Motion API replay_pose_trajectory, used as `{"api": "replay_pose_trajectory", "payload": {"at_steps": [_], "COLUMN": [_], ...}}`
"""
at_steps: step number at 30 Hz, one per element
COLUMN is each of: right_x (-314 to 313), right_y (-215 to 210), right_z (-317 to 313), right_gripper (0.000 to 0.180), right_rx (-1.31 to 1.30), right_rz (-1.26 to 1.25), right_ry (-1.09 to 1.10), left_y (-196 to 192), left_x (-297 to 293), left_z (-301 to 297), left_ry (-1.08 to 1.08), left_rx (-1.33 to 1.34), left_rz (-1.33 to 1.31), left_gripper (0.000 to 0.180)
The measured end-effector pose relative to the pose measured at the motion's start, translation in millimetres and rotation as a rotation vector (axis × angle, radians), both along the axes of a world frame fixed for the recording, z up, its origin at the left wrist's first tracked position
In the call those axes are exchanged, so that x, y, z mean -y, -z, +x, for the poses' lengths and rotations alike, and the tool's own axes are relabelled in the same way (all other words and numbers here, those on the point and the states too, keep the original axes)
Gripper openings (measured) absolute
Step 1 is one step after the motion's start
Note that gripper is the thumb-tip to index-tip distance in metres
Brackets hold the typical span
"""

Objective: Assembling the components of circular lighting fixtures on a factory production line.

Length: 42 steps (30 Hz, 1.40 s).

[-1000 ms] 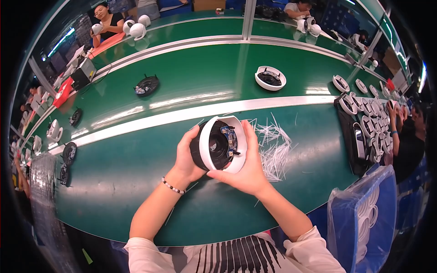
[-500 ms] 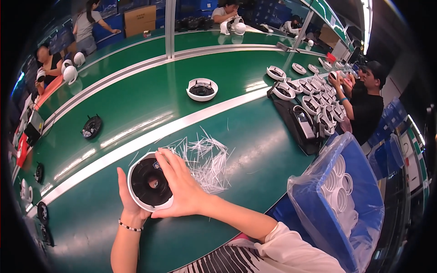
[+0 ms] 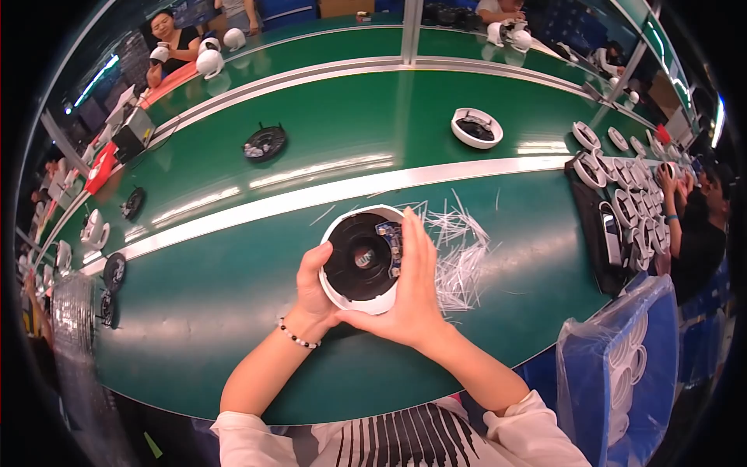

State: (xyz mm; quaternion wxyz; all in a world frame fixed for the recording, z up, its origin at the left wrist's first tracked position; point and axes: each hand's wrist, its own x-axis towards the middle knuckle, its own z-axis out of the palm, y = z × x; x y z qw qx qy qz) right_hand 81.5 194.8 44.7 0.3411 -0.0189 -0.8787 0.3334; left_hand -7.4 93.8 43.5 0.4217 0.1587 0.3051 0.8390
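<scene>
Between the two hands sits a round white plastic housing with a black disc-shaped insert [image 3: 362, 261], its open face turned up toward the camera, a small blue circuit board tucked at its right inner edge. The left hand [image 3: 313, 289] cups the lower left rim, fingers curled under and thumb along the side, a beaded bracelet [image 3: 298, 336] on that wrist. The right hand [image 3: 408, 292] lies flat against the right side, fingers stretched upward over the rim, palm closed against the shell, so both hands have hold of the housing just above the green tabletop [image 3: 233, 311].

Just right of the right hand, a loose heap of thin white plastic strips [image 3: 459, 245] is scattered on the green surface. Beyond the fingertips, a pale stripe [image 3: 272, 204] runs across the tabletop. Farther out, up and to the right, a second white round housing [image 3: 476, 128] rests alone; up and left, a black round part [image 3: 264, 143] lies flat. Far right of the hands, a black tray of white ring-shaped parts [image 3: 622, 206] stands beside another person's arm [image 3: 673, 226]. Down at the near right, a clear plastic bag of white rings in a blue bin [image 3: 622, 373].
</scene>
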Motion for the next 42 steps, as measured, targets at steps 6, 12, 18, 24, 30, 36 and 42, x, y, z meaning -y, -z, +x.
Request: {"api": "replay_pose_trajectory", "payload": {"at_steps": [6,12,18,24,30,36,42], "right_x": [-10.7,-27.3,-4.5,-2.1,-4.1,-14.2,-15.4], "right_y": [-18.5,-15.0,30.7,35.3,36.8,41.6,42.5], "right_z": [15.9,78.0,137.4,128.2,125.9,144.6,145.0], "right_gripper": [0.108,0.085,0.065,0.055,0.046,0.051,0.037], "right_rx": [0.045,0.090,0.354,0.232,0.178,0.153,0.020], "right_rz": [0.090,0.217,0.042,0.022,0.037,0.061,-0.145], "right_ry": [0.041,0.156,0.142,0.217,0.266,0.242,0.125], "left_y": [-8.0,17.0,49.1,82.4,19.7,31.0,22.0], "left_x": [-19.7,-61.7,-142.6,-141.9,-97.0,-61.4,25.6], "left_z": [-12.1,-106.0,-197.6,-269.7,-267.4,-259.3,-229.1], "left_ry": [-0.038,-0.324,-0.630,-0.657,-0.952,-0.417,-0.276], "left_rx": [0.144,0.080,0.097,-0.257,-1.771,-1.971,-1.859], "left_rz": [-0.063,-0.200,-0.228,-0.554,-1.194,-1.249,-1.404], "left_gripper": [0.047,0.030,0.023,0.032,0.052,0.040,0.032]}}
